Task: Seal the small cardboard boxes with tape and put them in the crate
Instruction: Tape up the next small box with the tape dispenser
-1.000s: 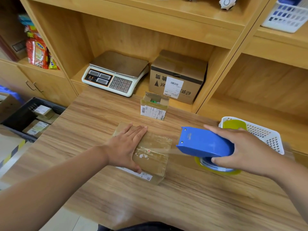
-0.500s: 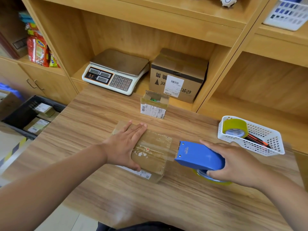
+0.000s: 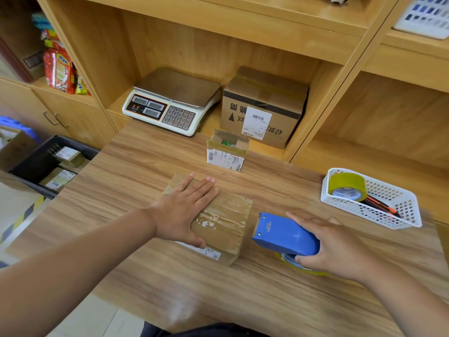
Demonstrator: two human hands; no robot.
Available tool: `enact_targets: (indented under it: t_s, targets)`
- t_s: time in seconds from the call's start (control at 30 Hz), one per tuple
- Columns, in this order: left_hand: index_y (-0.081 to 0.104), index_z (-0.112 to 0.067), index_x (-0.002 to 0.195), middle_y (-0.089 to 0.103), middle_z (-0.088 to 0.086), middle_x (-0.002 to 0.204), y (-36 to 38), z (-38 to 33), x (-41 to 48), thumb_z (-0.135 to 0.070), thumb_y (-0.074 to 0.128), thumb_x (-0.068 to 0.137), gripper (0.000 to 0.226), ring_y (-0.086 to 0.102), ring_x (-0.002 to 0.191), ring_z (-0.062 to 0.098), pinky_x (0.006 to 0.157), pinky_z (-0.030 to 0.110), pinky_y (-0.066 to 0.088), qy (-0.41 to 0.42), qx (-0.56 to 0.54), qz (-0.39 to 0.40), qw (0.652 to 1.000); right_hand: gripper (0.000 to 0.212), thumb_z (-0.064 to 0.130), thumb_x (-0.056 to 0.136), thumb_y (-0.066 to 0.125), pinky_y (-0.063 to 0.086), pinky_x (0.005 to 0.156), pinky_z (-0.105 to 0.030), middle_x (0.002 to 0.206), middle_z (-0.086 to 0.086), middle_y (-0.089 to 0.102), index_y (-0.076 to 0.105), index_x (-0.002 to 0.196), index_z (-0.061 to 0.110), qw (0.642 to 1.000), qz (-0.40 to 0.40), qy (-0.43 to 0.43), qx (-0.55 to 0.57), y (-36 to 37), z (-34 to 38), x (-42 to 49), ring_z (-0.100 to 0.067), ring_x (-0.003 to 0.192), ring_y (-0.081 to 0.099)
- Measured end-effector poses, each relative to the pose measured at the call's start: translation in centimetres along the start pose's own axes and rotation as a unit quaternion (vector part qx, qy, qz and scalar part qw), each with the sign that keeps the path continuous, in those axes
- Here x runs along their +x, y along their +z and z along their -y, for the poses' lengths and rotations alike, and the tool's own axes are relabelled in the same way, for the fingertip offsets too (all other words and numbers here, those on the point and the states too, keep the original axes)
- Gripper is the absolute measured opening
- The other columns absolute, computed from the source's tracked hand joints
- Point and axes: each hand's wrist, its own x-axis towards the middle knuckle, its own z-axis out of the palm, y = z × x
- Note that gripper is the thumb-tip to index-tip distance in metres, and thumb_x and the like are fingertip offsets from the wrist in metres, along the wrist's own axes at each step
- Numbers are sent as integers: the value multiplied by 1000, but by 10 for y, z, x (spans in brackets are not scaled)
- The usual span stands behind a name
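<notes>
**Box (image 3: 226,222) under left hand (image 3: 184,210), crate (image 3: 73,142) off to its left**

The crate sits low beyond the left edge of the worktop (image 3: 145,166). The box lies flat mid-worktop, long axis far-left to near-right, top glossy with tape. The left hand, fingers straight, presses on it, nearer the crate. The right hand (image 3: 340,249) grips the dispenser (image 3: 284,237) just beside the box.

Wood-grain table (image 3: 136,171) before pale shelving (image 3: 213,47) (floor (image 3: 92,319) perhaps tiled, blurred).
</notes>
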Motion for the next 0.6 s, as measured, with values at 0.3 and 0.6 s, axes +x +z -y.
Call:
enact_targets:
  t_s: [0.3,0.6]
  targets:
    - [-28,-11,144,-34,14,151,0,1,1,-92,17,68,121,-40,135,22,113,47,-22,13,10,25,1000,85,53,73,67,21,86,-3,121,32,39,18,143,51,999,-8,-10,39,23,-7,19,27,94,26]
    - [-15,-12,150,-19,14,157,-29,-64,39,-80,60,62,133,-23,143,27,114,57,-9,45,-42,42,997,88,67,54,47,22,96,-16,132,26,48,25,138,52,995,-37,-17,91,54,-19,29,0,118,44]
